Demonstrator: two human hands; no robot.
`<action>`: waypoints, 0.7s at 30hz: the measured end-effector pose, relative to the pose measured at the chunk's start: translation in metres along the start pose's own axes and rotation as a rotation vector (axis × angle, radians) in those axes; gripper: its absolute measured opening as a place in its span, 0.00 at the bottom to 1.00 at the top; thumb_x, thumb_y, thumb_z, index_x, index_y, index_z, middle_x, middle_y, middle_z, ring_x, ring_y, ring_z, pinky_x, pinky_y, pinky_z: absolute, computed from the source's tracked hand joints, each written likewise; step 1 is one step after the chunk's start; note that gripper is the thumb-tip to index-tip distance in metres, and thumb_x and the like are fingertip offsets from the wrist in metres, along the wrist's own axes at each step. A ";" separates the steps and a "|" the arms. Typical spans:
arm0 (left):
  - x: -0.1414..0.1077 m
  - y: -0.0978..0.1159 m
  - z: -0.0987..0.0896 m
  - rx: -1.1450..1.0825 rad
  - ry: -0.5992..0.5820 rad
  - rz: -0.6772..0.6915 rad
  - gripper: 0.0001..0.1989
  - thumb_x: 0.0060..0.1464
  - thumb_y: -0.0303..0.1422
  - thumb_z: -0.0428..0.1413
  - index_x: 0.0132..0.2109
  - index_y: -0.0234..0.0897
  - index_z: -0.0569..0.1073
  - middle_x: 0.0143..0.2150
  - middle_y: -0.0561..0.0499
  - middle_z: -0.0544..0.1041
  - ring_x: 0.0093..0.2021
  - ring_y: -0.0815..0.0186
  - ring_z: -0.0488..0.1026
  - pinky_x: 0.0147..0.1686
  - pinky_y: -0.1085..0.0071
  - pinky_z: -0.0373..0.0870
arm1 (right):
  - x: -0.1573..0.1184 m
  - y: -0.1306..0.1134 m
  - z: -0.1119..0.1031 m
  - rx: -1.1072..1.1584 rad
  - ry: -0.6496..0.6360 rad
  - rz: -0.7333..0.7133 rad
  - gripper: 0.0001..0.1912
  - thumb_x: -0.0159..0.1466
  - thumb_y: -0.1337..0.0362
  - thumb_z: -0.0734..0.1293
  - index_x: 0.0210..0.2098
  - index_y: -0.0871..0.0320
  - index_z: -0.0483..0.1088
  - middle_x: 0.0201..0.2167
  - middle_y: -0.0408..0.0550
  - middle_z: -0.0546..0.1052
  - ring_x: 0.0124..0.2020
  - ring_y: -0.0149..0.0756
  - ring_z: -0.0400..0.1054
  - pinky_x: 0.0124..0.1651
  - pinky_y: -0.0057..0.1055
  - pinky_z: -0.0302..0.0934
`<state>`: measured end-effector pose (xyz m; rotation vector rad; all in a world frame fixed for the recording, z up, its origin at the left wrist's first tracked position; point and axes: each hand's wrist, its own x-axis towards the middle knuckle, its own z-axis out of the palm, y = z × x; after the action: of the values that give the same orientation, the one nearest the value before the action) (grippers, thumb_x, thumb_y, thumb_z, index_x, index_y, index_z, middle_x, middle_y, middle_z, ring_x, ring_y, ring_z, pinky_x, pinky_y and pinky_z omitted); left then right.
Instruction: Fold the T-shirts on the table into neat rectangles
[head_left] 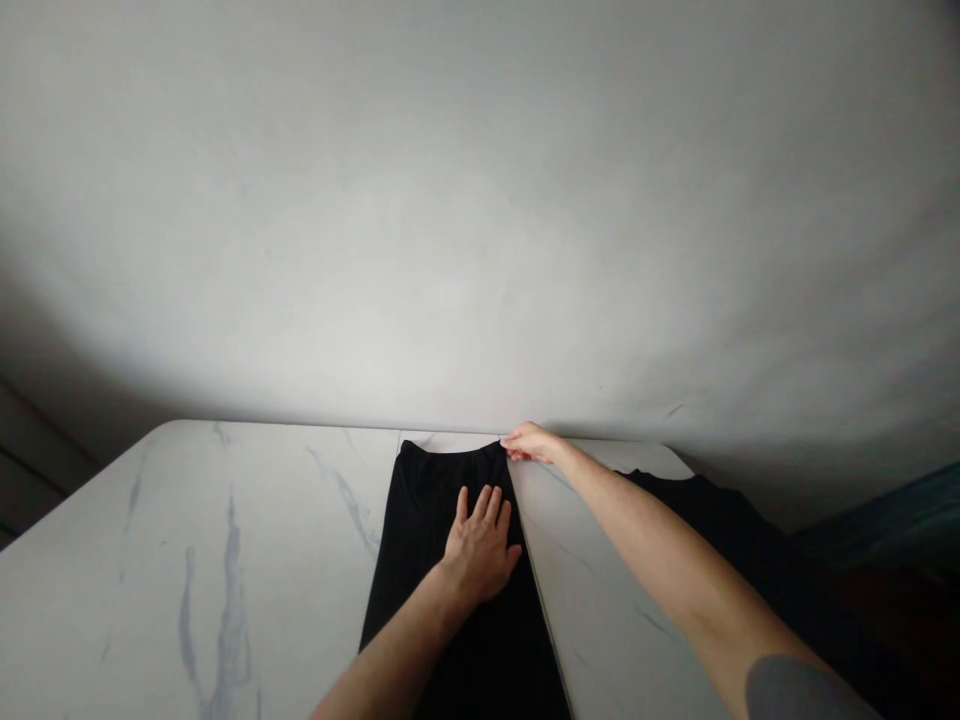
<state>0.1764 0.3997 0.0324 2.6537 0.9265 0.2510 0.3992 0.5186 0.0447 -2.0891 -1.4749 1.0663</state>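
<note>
A black garment with a gathered waistband (442, 610) lies flat on the table, its narrower top end toward the wall and its lower part running out of view at the bottom. My left hand (484, 548) rests on its upper right part, palm down with fingers spread. At the top right corner of the waistband, my right hand (529, 443) pinches the cloth between thumb and fingers. The lower end of the garment is out of view.
The white marble-patterned table (285, 560) reaches to a plain pale wall (465, 220). Another dark cloth (720, 520) lies over the table's right side, partly behind my right arm. Dark shapes stand beyond the table at lower right.
</note>
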 end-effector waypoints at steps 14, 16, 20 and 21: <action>-0.009 0.019 0.004 -0.086 -0.064 0.176 0.30 0.66 0.46 0.46 0.69 0.39 0.62 0.72 0.39 0.59 0.73 0.48 0.50 0.70 0.37 0.34 | -0.009 -0.002 0.019 -0.340 0.321 -0.133 0.05 0.68 0.66 0.65 0.39 0.59 0.73 0.38 0.51 0.79 0.41 0.37 0.72 0.40 0.27 0.57; -0.010 0.024 0.007 -0.113 -0.106 0.228 0.32 0.65 0.47 0.46 0.69 0.35 0.61 0.73 0.37 0.57 0.74 0.48 0.48 0.70 0.38 0.38 | -0.009 -0.001 0.020 -0.384 0.335 -0.153 0.07 0.68 0.65 0.64 0.43 0.59 0.73 0.39 0.51 0.80 0.42 0.38 0.72 0.42 0.27 0.57; -0.004 0.023 -0.003 -0.180 -0.143 0.353 0.27 0.66 0.44 0.47 0.67 0.39 0.63 0.71 0.40 0.62 0.71 0.50 0.56 0.68 0.46 0.53 | -0.014 0.003 0.021 -0.428 0.364 -0.158 0.13 0.69 0.63 0.64 0.51 0.59 0.71 0.39 0.51 0.80 0.41 0.37 0.72 0.41 0.27 0.57; -0.001 0.018 -0.010 -0.183 -0.103 0.324 0.24 0.66 0.41 0.48 0.66 0.41 0.65 0.69 0.41 0.65 0.69 0.52 0.60 0.66 0.51 0.57 | -0.017 0.005 0.020 -0.433 0.372 -0.151 0.13 0.69 0.63 0.64 0.51 0.60 0.71 0.38 0.51 0.80 0.41 0.38 0.72 0.41 0.27 0.57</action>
<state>0.1834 0.3881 0.0476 2.6052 0.4164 0.2565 0.3845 0.4987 0.0345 -2.2471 -1.7389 0.2903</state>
